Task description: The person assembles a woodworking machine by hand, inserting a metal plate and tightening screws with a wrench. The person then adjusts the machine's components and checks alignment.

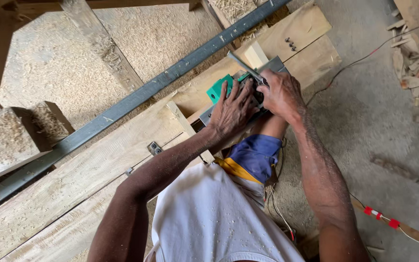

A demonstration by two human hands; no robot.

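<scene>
the wooden workbench (pixel 98 160) of rough planks runs diagonally from lower left to upper right, dusted with sawdust. behind it lies a wide spread of wood shavings (pixel 161 34), and a long dark metal rail (pixel 136 99) crosses the scene along the bench's far edge. to the right is a grey concrete floor (pixel 374 116), with a heap of wood offcuts (pixel 415 73) at its upper right edge. a thin red wire (pixel 360 60) trails over the floor toward the bench, and a stick wrapped with 2 red tape bands (pixel 379 216) lies at lower right.

the person leans over the bench in a white shirt (pixel 209 218) and blue shorts (pixel 255 155). a green electric planer (pixel 233 90) lies upside down at the bench's near edge, toward its upper right end, its grey metal sole facing up.

the left hand (pixel 231 111) lies flat on the planer, fingers spread wide and pressing down on the body, gripping nothing. the right hand (pixel 282 94) is curled over the planer's far end, fingers closed around a slim grey metal tool (pixel 243 65), likely a spanner, whose shaft sticks out up and left. the 2 hands are just beside each other, nearly touching. a small metal bracket (pixel 154 148) sits on the planks to the left, well apart from the hands.
</scene>
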